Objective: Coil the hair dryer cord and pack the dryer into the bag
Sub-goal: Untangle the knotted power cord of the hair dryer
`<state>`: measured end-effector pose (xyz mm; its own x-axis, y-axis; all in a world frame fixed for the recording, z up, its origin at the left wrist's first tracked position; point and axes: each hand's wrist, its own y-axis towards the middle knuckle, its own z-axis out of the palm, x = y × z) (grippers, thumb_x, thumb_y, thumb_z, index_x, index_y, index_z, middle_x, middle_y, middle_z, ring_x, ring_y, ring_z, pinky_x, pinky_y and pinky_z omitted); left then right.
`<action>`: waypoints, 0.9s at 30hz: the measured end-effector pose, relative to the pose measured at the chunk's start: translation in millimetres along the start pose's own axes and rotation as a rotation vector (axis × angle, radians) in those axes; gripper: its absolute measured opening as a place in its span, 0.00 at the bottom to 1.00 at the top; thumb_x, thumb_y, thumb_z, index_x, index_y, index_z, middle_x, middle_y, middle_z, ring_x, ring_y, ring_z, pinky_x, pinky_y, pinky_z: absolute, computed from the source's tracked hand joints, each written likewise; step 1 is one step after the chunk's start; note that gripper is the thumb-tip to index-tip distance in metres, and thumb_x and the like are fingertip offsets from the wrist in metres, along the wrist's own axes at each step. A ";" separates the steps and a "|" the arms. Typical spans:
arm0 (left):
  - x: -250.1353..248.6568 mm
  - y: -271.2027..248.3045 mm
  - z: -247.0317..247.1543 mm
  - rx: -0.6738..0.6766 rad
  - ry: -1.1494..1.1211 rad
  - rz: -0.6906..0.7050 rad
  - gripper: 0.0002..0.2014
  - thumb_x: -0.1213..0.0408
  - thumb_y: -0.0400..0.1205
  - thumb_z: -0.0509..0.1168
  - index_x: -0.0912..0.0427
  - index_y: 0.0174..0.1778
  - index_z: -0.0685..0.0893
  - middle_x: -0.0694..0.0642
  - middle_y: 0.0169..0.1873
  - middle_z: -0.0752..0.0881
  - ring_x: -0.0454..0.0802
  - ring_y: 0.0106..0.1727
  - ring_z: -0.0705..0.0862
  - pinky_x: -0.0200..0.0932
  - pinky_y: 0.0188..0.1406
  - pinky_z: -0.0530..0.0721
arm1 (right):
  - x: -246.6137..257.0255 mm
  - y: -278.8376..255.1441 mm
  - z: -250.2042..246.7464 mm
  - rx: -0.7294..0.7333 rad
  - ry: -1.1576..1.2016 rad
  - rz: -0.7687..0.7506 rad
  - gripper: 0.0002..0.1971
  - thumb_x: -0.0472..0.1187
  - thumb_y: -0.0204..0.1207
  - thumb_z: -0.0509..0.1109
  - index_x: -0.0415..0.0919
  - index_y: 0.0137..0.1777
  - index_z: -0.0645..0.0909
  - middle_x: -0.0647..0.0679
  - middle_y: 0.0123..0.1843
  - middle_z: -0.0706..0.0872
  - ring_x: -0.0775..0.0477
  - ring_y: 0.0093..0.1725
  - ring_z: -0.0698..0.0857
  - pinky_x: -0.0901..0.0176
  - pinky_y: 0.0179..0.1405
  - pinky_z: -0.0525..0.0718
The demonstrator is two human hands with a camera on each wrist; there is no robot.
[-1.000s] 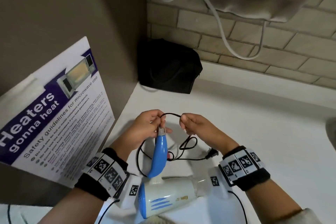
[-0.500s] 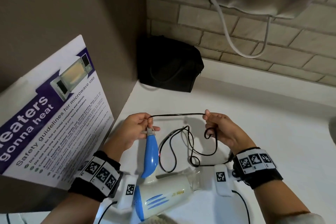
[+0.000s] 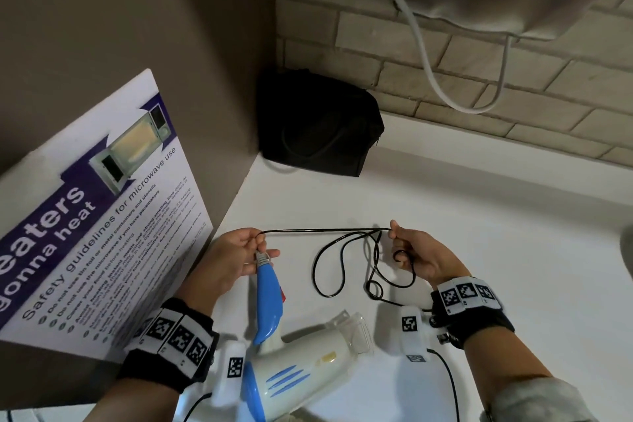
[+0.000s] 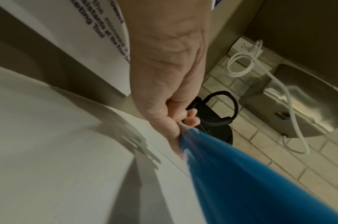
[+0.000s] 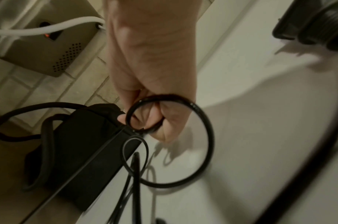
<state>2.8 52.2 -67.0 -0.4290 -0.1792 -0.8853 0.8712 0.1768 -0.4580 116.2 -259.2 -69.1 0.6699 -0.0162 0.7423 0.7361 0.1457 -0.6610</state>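
Left hand [image 3: 230, 262] fingers pinch thin black cord [image 3: 325, 230] at blue dryer handle [image 3: 268, 298]. Right hand [image 3: 416, 257] fingers grip cord loops, stretched taut. Black fabric bag [image 3: 318, 125] sits behind the hands.

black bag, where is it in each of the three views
Head: the black bag stands in the far corner of the white counter, against the brick wall, above both hands.
Left wrist: right of centre, just beyond the left hand.
Right wrist: lower left, left of the right hand, behind the black cord.
Shared landmark: the brick wall behind the bag.
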 end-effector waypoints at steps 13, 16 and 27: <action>10.3 5.2 4.8 -0.106 0.721 0.087 0.12 0.67 0.84 0.53 0.55 0.56 0.82 0.58 0.56 0.88 0.60 0.57 0.85 0.58 0.61 0.83 | 8.3 -22.5 13.3 -0.119 -0.257 -0.196 0.18 0.49 0.83 0.64 0.40 0.33 0.73 0.53 0.22 0.58 0.54 0.18 0.57 0.61 0.22 0.56; 2.1 -5.0 26.9 -0.004 1.054 0.157 0.27 0.56 0.86 0.55 0.59 0.81 0.60 0.63 0.75 0.71 0.60 0.74 0.72 0.56 0.74 0.69 | 17.3 -47.6 24.3 -0.158 -0.454 -0.256 0.20 0.50 0.82 0.65 0.40 0.32 0.75 0.51 0.23 0.59 0.51 0.21 0.60 0.61 0.21 0.62; -46.0 -50.9 88.0 0.138 0.883 0.709 0.10 0.65 0.86 0.57 0.58 0.54 0.84 0.48 0.48 0.82 0.31 0.50 0.79 0.27 0.60 0.72 | 31.0 -110.9 68.6 0.351 -0.556 -0.290 0.18 0.48 0.84 0.62 0.40 0.34 0.78 0.56 0.22 0.69 0.55 0.23 0.64 0.65 0.24 0.66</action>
<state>-0.8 -33.8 4.1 0.2001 0.6720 -0.7130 0.9796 -0.1510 0.1327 48.6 -208.1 34.8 0.2350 0.3900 0.8903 0.7396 0.5226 -0.4241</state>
